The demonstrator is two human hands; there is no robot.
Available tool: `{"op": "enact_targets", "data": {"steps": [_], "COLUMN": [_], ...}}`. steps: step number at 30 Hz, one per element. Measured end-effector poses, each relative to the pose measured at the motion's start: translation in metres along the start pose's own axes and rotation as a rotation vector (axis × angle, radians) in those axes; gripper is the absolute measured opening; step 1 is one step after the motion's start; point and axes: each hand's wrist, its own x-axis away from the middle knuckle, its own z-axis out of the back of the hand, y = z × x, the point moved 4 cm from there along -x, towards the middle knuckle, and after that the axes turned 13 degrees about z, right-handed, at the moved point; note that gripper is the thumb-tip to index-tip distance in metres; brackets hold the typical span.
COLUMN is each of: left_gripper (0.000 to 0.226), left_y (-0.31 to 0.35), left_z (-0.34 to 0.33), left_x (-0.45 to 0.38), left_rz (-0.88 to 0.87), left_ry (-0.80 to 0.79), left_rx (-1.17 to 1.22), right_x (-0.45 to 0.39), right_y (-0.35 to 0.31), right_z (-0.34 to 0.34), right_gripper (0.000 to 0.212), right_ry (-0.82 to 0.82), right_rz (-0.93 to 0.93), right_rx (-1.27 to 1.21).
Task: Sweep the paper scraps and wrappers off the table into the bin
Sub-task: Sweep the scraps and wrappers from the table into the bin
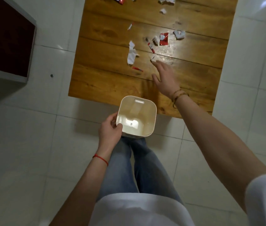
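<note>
Bin held at the near desk edge, scraps spread on the desk

The empty bin, mouth turned upward, is gripped at its rim by the left hand. The right hand, fingers spread open, is stretched above the desk beside paper scraps and a red wrapper.

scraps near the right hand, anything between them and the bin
Nothing visible: bare table lies between the scraps and the bin, held at the near edge by the left hand. Right hand is open.
</note>
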Motion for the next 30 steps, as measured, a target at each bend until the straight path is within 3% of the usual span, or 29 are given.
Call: {"op": "enact_targets", "data": {"steps": [15, 20, 30], "left_gripper": [0.05, 0.05, 0.048], "left_y": [-0.062, -0.068, -0.077], "left_z": [-0.023, -0.023, -0.027], "left_x": [-0.061, -0.082, -0.089], "left_rz": [0.083, 0.091, 0.144], "left_ry": [-0.045, -0.023, -0.072], "left_rx": [-0.01, 0.004, 0.043], "right_x": [-0.082, -0.102, -0.033], "right_y": [0.0, 0.003, -0.005], "right_z": [-0.073, -0.094, -0.112], "right_gripper": [0.055, 0.055, 0.05], "right_ry": [-0.07, -0.138, -0.136], "right_rz": [0.185, 0.159, 0.117], "right_rx": [0.103, 0.091, -0.015]}}
